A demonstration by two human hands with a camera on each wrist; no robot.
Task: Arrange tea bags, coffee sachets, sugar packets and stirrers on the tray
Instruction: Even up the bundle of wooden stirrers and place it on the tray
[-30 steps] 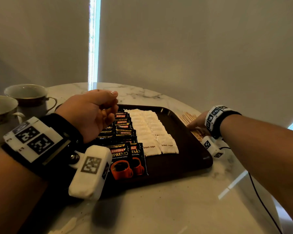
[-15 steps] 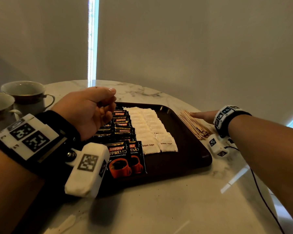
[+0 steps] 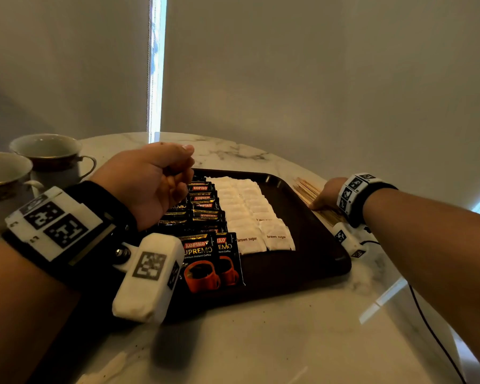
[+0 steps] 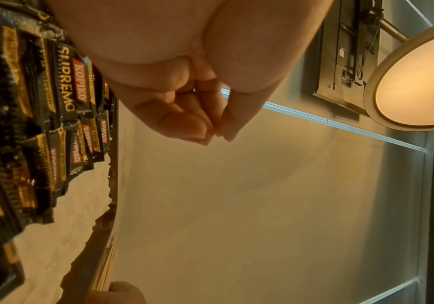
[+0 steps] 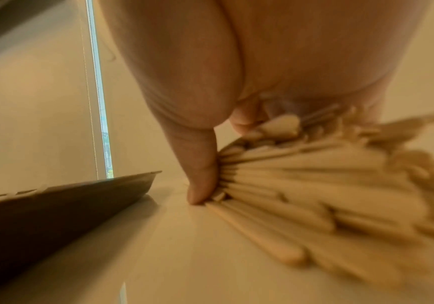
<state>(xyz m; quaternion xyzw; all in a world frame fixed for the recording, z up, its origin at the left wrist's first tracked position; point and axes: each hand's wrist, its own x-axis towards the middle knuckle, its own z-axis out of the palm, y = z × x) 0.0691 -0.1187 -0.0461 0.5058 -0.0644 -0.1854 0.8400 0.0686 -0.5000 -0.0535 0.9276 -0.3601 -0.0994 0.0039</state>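
Head view: right hand (image 3: 326, 194) grip clamps the pile of pale wooden stirrers (image 5: 301, 185) on the white marble bench (image 3: 261, 342), just right of the dark brown tray (image 3: 316, 245). Left hand (image 3: 150, 181) fisted (nothing held) over the tray's black coffee sachets (image 3: 203, 214).

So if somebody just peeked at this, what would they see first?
Probably the dark tray in the middle of the marble table, with black coffee sachets lined up beside white sugar packets. Next, the right hand gathering a heap of wooden stirrers beside the tray, and two teacups far left.
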